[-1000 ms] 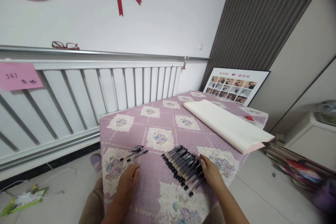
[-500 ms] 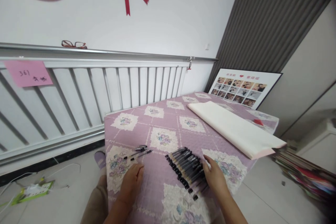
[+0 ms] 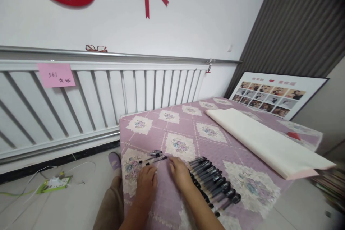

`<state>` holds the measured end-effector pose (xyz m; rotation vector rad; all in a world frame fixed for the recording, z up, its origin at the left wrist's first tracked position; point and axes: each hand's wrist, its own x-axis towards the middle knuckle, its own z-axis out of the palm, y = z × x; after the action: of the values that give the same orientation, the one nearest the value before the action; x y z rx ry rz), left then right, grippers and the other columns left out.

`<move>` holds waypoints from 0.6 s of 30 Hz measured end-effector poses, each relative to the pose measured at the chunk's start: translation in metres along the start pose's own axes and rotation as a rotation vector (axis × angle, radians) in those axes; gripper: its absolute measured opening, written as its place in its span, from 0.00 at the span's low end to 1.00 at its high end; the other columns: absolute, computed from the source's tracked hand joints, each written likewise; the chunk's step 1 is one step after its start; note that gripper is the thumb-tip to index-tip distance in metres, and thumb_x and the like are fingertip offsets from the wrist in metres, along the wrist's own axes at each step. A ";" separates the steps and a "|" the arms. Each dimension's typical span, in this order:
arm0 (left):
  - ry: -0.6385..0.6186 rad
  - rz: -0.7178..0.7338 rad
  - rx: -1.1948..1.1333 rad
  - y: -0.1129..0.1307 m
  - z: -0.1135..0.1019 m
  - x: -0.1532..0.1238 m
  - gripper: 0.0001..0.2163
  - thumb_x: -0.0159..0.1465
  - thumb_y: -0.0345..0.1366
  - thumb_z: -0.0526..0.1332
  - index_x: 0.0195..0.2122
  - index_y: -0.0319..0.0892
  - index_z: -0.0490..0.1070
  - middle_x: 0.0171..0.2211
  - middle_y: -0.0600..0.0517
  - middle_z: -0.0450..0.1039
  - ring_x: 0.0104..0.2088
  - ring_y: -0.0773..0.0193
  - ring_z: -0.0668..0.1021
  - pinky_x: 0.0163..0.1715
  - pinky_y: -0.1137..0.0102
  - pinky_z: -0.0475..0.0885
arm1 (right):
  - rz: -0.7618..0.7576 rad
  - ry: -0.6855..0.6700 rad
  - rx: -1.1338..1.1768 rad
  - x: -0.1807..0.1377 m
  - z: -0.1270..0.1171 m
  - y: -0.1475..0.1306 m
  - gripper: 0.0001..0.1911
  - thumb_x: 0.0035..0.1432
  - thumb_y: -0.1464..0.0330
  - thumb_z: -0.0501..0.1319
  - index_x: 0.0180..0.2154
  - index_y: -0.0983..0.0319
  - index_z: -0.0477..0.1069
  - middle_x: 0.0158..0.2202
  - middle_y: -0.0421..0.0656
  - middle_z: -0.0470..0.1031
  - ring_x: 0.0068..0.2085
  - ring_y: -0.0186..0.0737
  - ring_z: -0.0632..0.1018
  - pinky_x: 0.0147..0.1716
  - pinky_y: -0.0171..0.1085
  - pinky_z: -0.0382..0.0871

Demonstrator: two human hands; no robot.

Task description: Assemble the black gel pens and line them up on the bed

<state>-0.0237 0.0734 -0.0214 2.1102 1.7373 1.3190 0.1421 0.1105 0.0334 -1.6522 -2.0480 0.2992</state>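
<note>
My left hand (image 3: pixel 147 184) rests on the tablecloth just below a small group of loose pens (image 3: pixel 154 159), its loosely bent fingers close to the nearest one. Whether it touches that pen I cannot tell. My right hand (image 3: pixel 180 174) is right of this group, fingertips down near the end of a pen, with no object visible in it. Under and beyond my right forearm lies a slanting row of several black-capped pens (image 3: pixel 212 179), side by side. The forearm hides part of that row.
The table has a purple floral tablecloth (image 3: pixel 185 124). A cream folded sheet (image 3: pixel 258 140) lies on its right side, near a small red item (image 3: pixel 293 135). A photo board (image 3: pixel 269 93) stands behind. A radiator (image 3: pixel 113 93) runs along the wall; a power strip (image 3: pixel 55 184) is on the floor.
My right hand has moved left from the right side of the pen row to the small group of pens. My left hand has come closer to that group. The camera view has shifted left.
</note>
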 end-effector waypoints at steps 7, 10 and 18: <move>-0.019 -0.034 0.005 0.003 -0.002 0.004 0.13 0.60 0.27 0.52 0.41 0.44 0.72 0.43 0.48 0.72 0.46 0.56 0.72 0.48 0.56 0.65 | 0.053 -0.080 -0.116 0.053 0.017 0.001 0.16 0.62 0.73 0.48 0.39 0.65 0.74 0.38 0.50 0.75 0.42 0.41 0.74 0.44 0.35 0.61; -0.022 -0.048 0.002 0.003 -0.002 0.005 0.14 0.60 0.27 0.52 0.42 0.44 0.72 0.43 0.48 0.72 0.47 0.55 0.71 0.49 0.55 0.64 | 0.064 -0.106 -0.157 0.057 0.025 0.002 0.15 0.63 0.71 0.49 0.38 0.64 0.74 0.38 0.50 0.74 0.42 0.41 0.73 0.43 0.35 0.61; -0.016 -0.059 -0.023 0.002 -0.003 0.006 0.15 0.60 0.28 0.52 0.44 0.46 0.72 0.45 0.48 0.71 0.50 0.54 0.70 0.51 0.53 0.62 | 0.039 -0.110 -0.205 0.041 0.028 0.000 0.11 0.60 0.71 0.53 0.40 0.61 0.72 0.40 0.47 0.72 0.44 0.43 0.71 0.44 0.36 0.60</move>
<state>-0.0243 0.0770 -0.0152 2.0347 1.7554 1.2974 0.1218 0.1533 0.0193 -1.8360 -2.1913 0.2022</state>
